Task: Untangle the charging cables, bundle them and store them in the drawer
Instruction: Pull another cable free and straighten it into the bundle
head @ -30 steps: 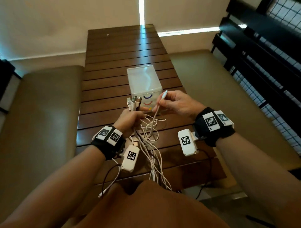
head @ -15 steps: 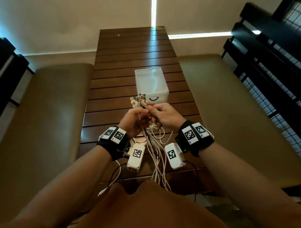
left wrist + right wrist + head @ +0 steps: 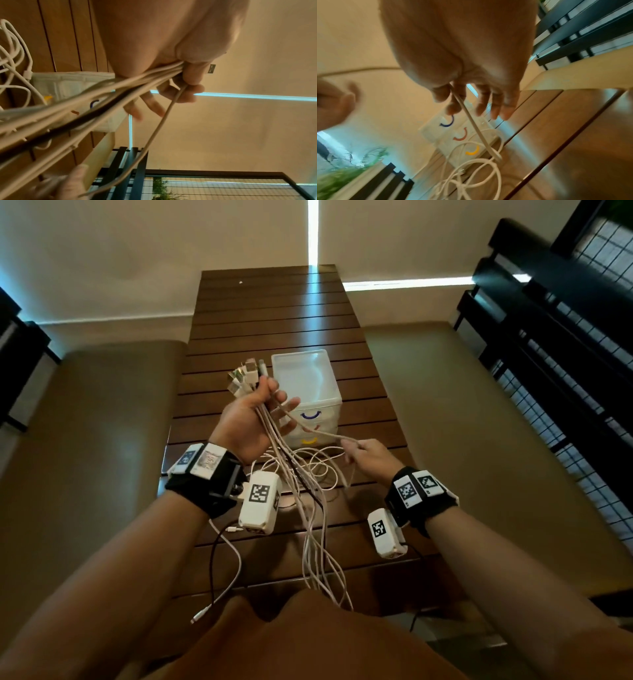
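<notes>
My hands had been knuckle to knuckle half a second before; by this moment they had drawn apart, my left hand [image 3: 250, 422] lifted higher with the plugs and my right hand [image 3: 368, 455] pulled out toward the right.

My left hand gripped the bundle of charging cables [image 3: 287, 470] just below their plug ends [image 3: 245, 376], thumb and forefinger clamped round the strands while the other three fingers stood loosely out. The plugs fanned up above my fist; I could count about five, though they overlapped too much to be sure. In the left wrist view several pale strands and one dark one ran through my grip. Below the hand the strands hung down past the near edge of the wooden table [image 3: 274, 313] toward my lap, and loose white loops [image 3: 308, 467] lay on the slats between my hands.

One single cable [image 3: 318, 431] ran out of the bundle at my left fingers, stretched across to my right hand. There I pinched it between thumb and forefinger, the other three fingers extended and holding nothing.

Behind the taut cable stood one translucent drawer box [image 3: 308, 388] on the table, with three curved handles on its front: blue, red and yellow. All three drawers looked shut.
</notes>
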Available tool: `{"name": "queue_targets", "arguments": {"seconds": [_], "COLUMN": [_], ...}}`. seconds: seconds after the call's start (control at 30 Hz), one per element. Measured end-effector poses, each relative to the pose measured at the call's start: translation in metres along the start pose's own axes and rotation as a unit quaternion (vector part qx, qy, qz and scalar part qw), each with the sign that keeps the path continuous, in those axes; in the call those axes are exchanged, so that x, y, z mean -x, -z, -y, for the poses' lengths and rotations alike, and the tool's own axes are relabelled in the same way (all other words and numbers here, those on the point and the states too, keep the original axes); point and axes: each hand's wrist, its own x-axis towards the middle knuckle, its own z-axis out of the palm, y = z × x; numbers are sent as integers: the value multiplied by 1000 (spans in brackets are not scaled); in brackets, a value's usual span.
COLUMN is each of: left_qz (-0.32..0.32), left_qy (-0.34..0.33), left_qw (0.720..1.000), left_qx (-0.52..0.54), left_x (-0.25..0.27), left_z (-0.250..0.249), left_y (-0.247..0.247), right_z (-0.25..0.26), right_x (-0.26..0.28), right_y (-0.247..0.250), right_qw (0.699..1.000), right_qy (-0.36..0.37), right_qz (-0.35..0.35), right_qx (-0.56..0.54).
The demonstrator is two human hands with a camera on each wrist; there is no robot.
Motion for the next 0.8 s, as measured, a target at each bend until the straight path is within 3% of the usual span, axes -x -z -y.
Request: {"name": "queue_targets", "arguments": {"seconds": [0.1, 0.2, 0.3, 0.37, 0.5, 0.57, 0.63, 0.7, 0.77, 0.8], "left_qz": [52, 48, 23, 2, 13, 7, -38, -75, -103, -114], "left_qy": [13, 49, 70, 74, 65, 58, 52, 60, 67, 65], "left_qw": [997, 997, 995, 990, 962, 950, 935, 932, 947, 952], "left_qx": [50, 18, -65, -122, -264, -307, -349, -348, -296, -277], "left_x": [8, 13, 19, 20, 21, 17, 15, 17, 21, 22], "left_z": [-7, -3, 10, 21, 33, 37, 42, 47, 50, 50], "left_y": [-6, -2, 4, 2, -12, -14, -7, 6, 18, 22], "right_z": [-15, -13, 7, 33, 81, 90, 93, 95, 91, 87], "right_x": [-7, -10, -10, -1, 23, 26, 29, 30, 27, 22], "right_y": [9, 16, 24, 28, 40, 45, 52, 65, 77, 79], "right_qw": [993, 989, 985, 972, 947, 953, 966, 949, 937, 948], "right_qy": [-61, -99, 40, 143, 240, 254, 225, 210, 180, 150], "right_qz": [9, 52, 47, 93, 186, 154, 79, -24, -104, -131], "right_qx": [102, 92, 160, 159, 109, 54, -99, -235, -280, -249]}}
